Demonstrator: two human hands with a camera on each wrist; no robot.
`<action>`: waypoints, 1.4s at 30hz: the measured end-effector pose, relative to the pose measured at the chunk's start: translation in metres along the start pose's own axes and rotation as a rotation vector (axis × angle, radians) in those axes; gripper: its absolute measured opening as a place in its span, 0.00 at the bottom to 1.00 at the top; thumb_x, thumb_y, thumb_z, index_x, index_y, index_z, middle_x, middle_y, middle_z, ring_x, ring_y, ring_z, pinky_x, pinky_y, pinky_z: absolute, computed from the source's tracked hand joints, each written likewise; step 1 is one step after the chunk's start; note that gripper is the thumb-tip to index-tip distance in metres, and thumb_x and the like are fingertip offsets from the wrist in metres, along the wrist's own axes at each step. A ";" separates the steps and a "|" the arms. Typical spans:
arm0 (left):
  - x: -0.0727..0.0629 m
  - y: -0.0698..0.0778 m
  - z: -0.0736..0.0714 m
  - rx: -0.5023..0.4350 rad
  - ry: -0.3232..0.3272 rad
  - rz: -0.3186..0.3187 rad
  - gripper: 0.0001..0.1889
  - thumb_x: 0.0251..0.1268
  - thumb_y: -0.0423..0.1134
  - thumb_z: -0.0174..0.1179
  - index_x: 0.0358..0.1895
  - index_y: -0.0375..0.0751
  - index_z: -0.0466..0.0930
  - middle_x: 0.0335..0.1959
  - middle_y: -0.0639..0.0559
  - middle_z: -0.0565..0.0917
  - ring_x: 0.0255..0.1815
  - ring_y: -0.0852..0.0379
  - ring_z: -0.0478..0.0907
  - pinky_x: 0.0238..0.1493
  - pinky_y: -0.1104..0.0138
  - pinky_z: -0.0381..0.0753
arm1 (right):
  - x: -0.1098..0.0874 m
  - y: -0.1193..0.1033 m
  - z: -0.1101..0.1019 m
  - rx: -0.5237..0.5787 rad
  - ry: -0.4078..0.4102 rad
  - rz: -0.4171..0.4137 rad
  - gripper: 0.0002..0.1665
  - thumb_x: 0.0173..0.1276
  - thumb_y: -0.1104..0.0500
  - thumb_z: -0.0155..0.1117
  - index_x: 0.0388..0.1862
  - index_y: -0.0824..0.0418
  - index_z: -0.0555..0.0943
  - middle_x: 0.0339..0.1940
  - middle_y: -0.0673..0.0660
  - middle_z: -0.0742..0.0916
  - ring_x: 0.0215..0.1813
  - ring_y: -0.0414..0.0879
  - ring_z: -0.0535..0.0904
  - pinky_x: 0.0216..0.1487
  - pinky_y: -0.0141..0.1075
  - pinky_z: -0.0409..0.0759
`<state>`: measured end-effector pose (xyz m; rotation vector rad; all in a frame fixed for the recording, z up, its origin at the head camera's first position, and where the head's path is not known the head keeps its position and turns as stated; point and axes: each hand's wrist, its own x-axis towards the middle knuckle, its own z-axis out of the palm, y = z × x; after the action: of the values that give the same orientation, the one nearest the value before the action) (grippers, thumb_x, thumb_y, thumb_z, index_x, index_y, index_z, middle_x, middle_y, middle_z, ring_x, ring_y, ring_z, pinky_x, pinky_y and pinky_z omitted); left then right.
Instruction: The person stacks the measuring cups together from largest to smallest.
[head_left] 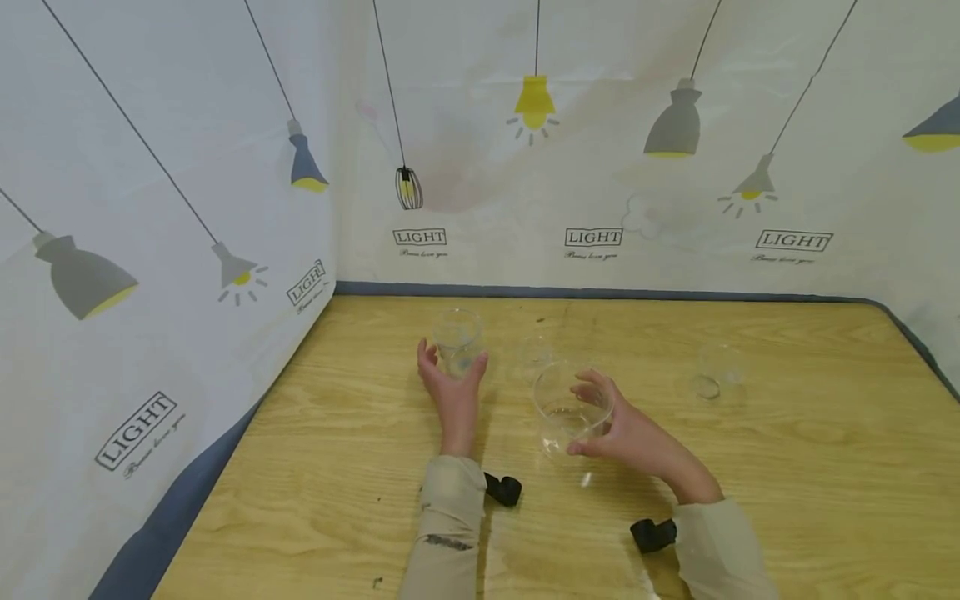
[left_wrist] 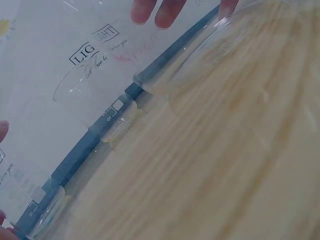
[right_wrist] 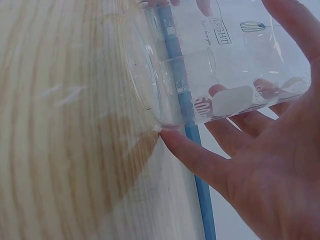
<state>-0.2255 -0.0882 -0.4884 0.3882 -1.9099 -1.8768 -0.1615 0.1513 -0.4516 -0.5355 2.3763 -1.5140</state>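
Observation:
My right hand [head_left: 630, 429] grips a large clear glass beaker [head_left: 558, 412], thumb low by its base and fingers round the far side. White figures reading 600 show on its wall in the right wrist view. Farther back and to the left, my left hand [head_left: 455, 392] holds a smaller clear beaker [head_left: 457, 327] between thumb and fingers. Both beakers are upright. A small clear beaker [head_left: 537, 346] stands between them, just behind the large one. The left wrist view shows this middle beaker [left_wrist: 82, 97] with white markings, and only fingertips of my left hand at its left edge.
Another small clear glass vessel [head_left: 718, 362] is at the right on the wooden table [head_left: 810, 467]. A white sheet printed with lamps [head_left: 480, 150] hangs along the back and left sides. Black wrist mounts [head_left: 504, 490] stick out from both sleeves.

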 end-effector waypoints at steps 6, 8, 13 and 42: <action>0.005 -0.006 0.005 0.037 0.014 -0.007 0.48 0.43 0.50 0.69 0.66 0.68 0.45 0.62 0.57 0.56 0.64 0.53 0.51 0.57 0.53 0.61 | 0.001 0.002 -0.001 -0.001 0.003 0.004 0.54 0.49 0.53 0.71 0.67 0.48 0.47 0.66 0.56 0.63 0.66 0.53 0.56 0.53 0.54 0.66; 0.006 -0.006 0.005 0.045 0.021 -0.005 0.49 0.42 0.52 0.69 0.66 0.67 0.45 0.62 0.56 0.56 0.64 0.53 0.52 0.57 0.53 0.61 | 0.001 0.002 -0.001 -0.005 0.003 0.006 0.54 0.49 0.53 0.71 0.67 0.48 0.47 0.66 0.56 0.63 0.66 0.53 0.57 0.53 0.53 0.66; 0.008 -0.005 0.007 0.069 0.037 -0.001 0.50 0.40 0.54 0.69 0.67 0.63 0.46 0.62 0.56 0.57 0.63 0.52 0.52 0.57 0.52 0.59 | 0.001 0.003 -0.002 0.004 0.003 0.007 0.54 0.49 0.53 0.71 0.67 0.46 0.47 0.66 0.56 0.63 0.66 0.53 0.56 0.53 0.53 0.67; 0.016 -0.006 0.015 0.135 0.116 0.080 0.49 0.39 0.50 0.71 0.66 0.54 0.50 0.62 0.47 0.60 0.61 0.49 0.56 0.56 0.47 0.53 | 0.000 0.003 -0.001 0.020 -0.001 0.005 0.53 0.50 0.53 0.71 0.67 0.43 0.47 0.66 0.56 0.63 0.67 0.52 0.56 0.53 0.53 0.66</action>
<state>-0.2475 -0.0836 -0.4920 0.4457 -1.9499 -1.6444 -0.1619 0.1534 -0.4539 -0.5252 2.3572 -1.5341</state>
